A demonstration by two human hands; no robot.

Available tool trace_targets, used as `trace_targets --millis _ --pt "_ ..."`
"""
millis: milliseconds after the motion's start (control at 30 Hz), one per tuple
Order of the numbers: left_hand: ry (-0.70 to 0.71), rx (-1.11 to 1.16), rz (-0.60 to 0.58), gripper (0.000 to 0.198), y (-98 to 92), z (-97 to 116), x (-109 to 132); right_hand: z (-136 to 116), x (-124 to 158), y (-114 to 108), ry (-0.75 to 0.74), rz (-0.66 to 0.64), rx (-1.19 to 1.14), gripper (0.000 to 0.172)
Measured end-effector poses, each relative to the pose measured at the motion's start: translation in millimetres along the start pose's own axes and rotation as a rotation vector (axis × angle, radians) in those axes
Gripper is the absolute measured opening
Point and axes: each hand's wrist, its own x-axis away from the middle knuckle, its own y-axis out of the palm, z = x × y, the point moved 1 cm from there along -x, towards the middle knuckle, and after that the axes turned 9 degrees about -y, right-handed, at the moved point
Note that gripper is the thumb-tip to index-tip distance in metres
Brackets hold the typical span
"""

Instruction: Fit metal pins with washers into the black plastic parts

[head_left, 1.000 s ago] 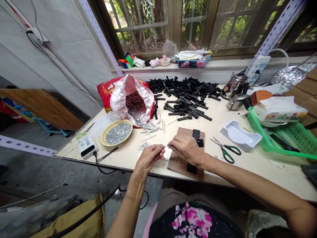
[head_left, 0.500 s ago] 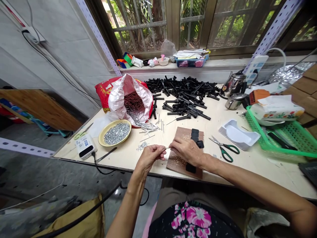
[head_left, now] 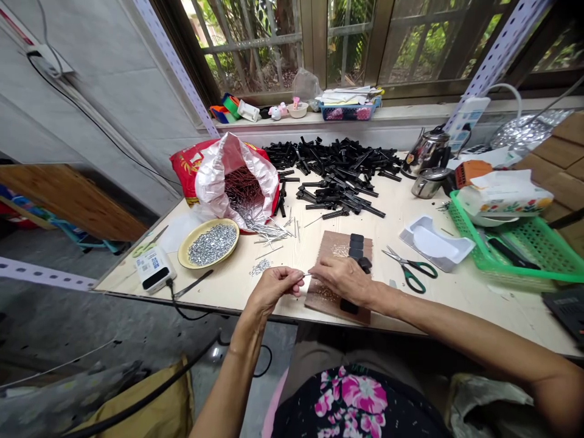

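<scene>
Between my two hands a thin metal pin [head_left: 307,275] spans a small gap, roughly level. My left hand [head_left: 274,289] pinches its left end between thumb and fingers. The fingertips of my right hand [head_left: 342,278] are closed at its other end, over a brown board [head_left: 329,242]. Black rounded pads [head_left: 356,243] line the board's right side, and a black piece [head_left: 365,264] shows beside my right hand. Pale tiny bits lie scattered on the board. To the left of it is a small pile of silvery metal pieces [head_left: 260,267]. What my right palm covers is hidden.
A yellow bowl [head_left: 181,258] holds many small metal pieces. Behind it, a red-and-white bag [head_left: 210,182] spills metal pins. Black plastic parts [head_left: 337,170] are heaped at the back. Green-handled scissors [head_left: 413,271], a white tray [head_left: 440,246] and a green basket [head_left: 483,261] lie right.
The whole view has shifted slightly. Both hands keep the pin between them, with little visible movement.
</scene>
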Motion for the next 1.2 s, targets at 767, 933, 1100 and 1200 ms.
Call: trace_targets --millis 767,933,1100,1200 --pt "-0.133 0.010 -0.164 0.032 2.3 6 -2 -2 9 -7 -0.042 -0.004 -0.033 0.017" --pt "-0.205 0.062 -0.218 0.031 3.7 1 -5 3 13 -8 -0.119 0.029 0.135 0.022" --pt "-0.242 0.093 -0.245 0.033 4.2 -3 -11 3 8 -11 -0.184 0.038 0.286 0.024" --pt "-0.175 0.106 -0.177 0.035 8.9 -3 -12 6 7 -11 -0.152 0.041 0.293 0.023"
